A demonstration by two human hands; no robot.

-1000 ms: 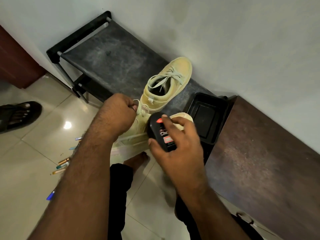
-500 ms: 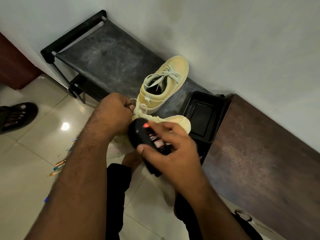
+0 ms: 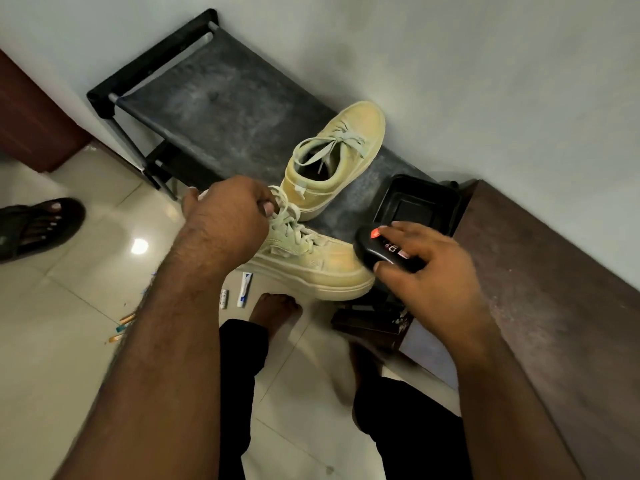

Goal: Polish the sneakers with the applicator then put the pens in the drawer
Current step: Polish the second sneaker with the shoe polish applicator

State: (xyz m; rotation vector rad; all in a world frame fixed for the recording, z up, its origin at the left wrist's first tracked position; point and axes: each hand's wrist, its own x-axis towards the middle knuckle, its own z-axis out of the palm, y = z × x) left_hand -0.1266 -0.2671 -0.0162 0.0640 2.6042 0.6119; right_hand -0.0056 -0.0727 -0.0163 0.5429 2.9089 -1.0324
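In the middle of the frame the left hand curls its fingers around the heel end and laces of a pale yellow sneaker, holding it off the floor with the toe pointing toward the right. Just right of centre, the right hand grips a black applicator with a red spot on top; fingers lie over its upper side and the thumb clamps from below. The applicator's left end touches the toe of the held sneaker.

A second sneaker of the same colour rests above centre on a dark, dusty shoe rack that runs along the wall from the upper left. To its right sits a black tray, beside a brown wooden cabinet top filling the right side.

At the lower left, several pens lie scattered on the tiled floor, partly hidden by the left forearm. Two small white tubes lie on the floor just below the held sneaker, near a bare foot. A sandalled foot of another person shows at the left edge.
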